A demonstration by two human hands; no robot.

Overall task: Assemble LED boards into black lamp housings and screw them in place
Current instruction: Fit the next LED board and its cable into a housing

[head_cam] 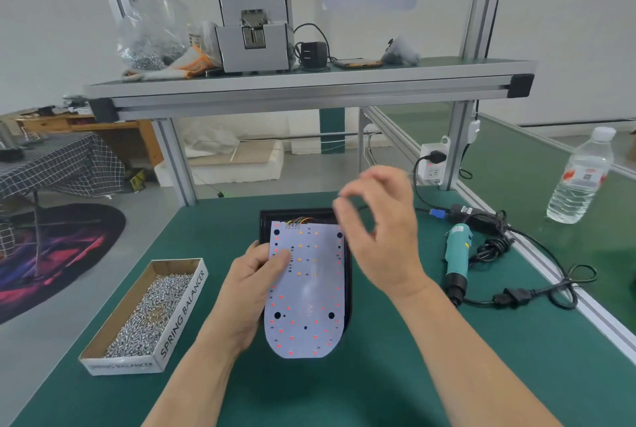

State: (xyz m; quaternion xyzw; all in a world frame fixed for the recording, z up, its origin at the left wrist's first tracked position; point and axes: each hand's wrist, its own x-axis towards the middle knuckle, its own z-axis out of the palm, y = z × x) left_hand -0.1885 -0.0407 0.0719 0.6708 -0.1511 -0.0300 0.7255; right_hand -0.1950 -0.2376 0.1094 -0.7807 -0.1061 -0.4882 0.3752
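A white LED board (309, 292) with red and orange LEDs lies over a black lamp housing (272, 220) in the middle of the green bench. Coloured wires (299, 220) run from the board's far edge into the housing. My left hand (251, 289) grips the board's left edge, thumb on top. My right hand (382, 230) hovers blurred above the board's far right corner, fingers loosely curled, thumb and forefinger close together; I cannot tell whether it holds anything.
A cardboard box of screws (151, 316) sits left of the housing. A teal electric screwdriver (456, 254) with black cables lies to the right. A water bottle (581, 178) stands far right. A shelf (309, 82) above carries a screw feeder machine (254, 34) and a bag of screws (151, 37).
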